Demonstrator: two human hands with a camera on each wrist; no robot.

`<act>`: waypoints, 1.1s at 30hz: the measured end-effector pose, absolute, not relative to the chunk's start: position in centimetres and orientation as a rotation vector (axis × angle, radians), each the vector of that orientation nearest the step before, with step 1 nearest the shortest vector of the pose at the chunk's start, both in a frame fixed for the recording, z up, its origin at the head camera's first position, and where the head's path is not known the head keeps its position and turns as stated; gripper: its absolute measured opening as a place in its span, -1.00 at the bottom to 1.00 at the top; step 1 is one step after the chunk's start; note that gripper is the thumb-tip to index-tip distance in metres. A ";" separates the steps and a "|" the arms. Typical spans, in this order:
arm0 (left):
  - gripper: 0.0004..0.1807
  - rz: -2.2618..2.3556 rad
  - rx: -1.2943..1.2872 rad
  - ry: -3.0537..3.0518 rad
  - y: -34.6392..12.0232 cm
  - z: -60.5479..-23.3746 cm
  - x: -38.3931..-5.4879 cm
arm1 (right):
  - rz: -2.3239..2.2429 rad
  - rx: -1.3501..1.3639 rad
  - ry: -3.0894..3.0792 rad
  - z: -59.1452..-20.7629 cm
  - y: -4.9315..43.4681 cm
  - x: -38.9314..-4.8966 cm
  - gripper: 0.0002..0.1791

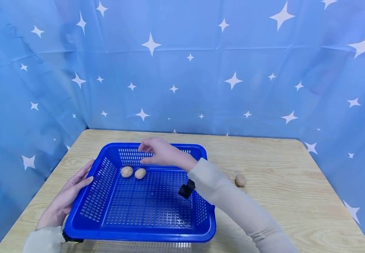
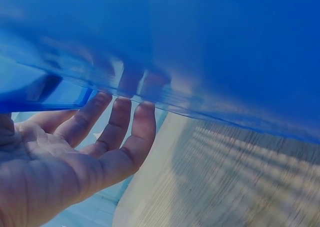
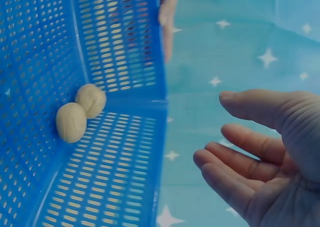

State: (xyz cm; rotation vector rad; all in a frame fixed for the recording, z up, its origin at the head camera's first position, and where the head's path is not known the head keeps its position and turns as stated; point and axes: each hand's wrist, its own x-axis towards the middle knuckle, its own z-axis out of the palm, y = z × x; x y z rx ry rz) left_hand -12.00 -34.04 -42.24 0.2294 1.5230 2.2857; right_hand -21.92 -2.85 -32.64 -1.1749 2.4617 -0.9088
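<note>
A blue plastic basket (image 1: 141, 235) with slotted walls is held at its left side by my left hand (image 1: 63, 198). The thumb lies at the rim, and in the left wrist view the fingertips (image 2: 145, 112) touch the basket's outer side. Two walnuts, one at the left (image 1: 127, 172) and one beside it (image 1: 140, 173), lie close together on the basket floor near the far left corner. Over the far wall hovers my right hand (image 1: 161, 151), fingers loosely bent and holding nothing; the right wrist view shows the gap between thumb and fingers.
Another walnut (image 1: 240, 180) lies on the wooden table (image 1: 283, 196) right of the basket, with a brownish bit of something partly hidden by the right sleeve (image 1: 233, 203). A blue star-patterned curtain (image 1: 188, 80) surrounds the table's back and sides.
</note>
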 end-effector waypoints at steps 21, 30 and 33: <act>-0.32 2.273 0.262 1.543 -34.1 -42.2 -11.9 | -1.275 -1.220 2.494 -32.8 5.9 -18.1 -0.66; -0.33 2.297 0.255 1.462 -34.0 -42.2 -11.9 | -1.387 -1.170 2.524 -33.5 9.5 -17.1 -0.67; -0.33 2.294 0.248 1.468 -34.0 -42.2 -11.9 | -1.398 -1.152 2.550 -34.0 10.4 -16.7 -0.67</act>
